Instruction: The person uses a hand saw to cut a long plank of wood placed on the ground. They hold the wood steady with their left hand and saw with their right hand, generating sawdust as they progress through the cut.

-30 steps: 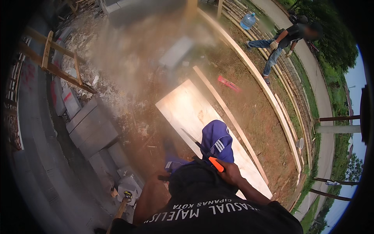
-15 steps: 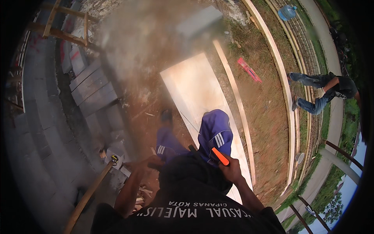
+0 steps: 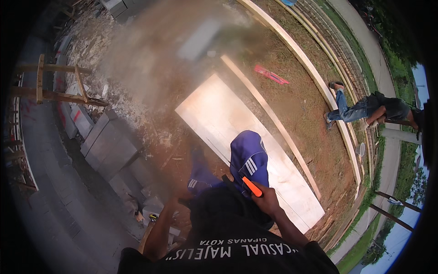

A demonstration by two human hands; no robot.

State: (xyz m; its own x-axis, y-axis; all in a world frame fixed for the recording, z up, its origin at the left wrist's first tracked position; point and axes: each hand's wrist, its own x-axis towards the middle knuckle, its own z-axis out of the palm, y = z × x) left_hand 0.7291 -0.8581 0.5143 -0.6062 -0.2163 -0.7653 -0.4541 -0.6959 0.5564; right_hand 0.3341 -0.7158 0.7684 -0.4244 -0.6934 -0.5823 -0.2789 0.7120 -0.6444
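Observation:
My right hand (image 3: 267, 199) is closed around an orange tool (image 3: 252, 187) held against my right thigh; its kind cannot be made out. By my left thigh, my left hand (image 3: 179, 195) hangs low, its fingers hidden and blurred. Under my right leg lies a long pale plywood board (image 3: 210, 105) on the ground, with a thin line along its length. A yellow and black tape measure (image 3: 153, 217) rests on grey blocks near my left forearm.
Grey blocks (image 3: 107, 146) are stacked at left, beside a wooden frame (image 3: 59, 95). A narrow plank (image 3: 273, 123), a flat red item (image 3: 271, 74) and a long timber (image 3: 305, 59) lie to the right. Beyond the timber, another person (image 3: 360, 109) is bending over near bamboo poles.
My view has turned, so the board and planks slant more to the right. The other person has changed stance. My right hand keeps the orange tool at my thigh.

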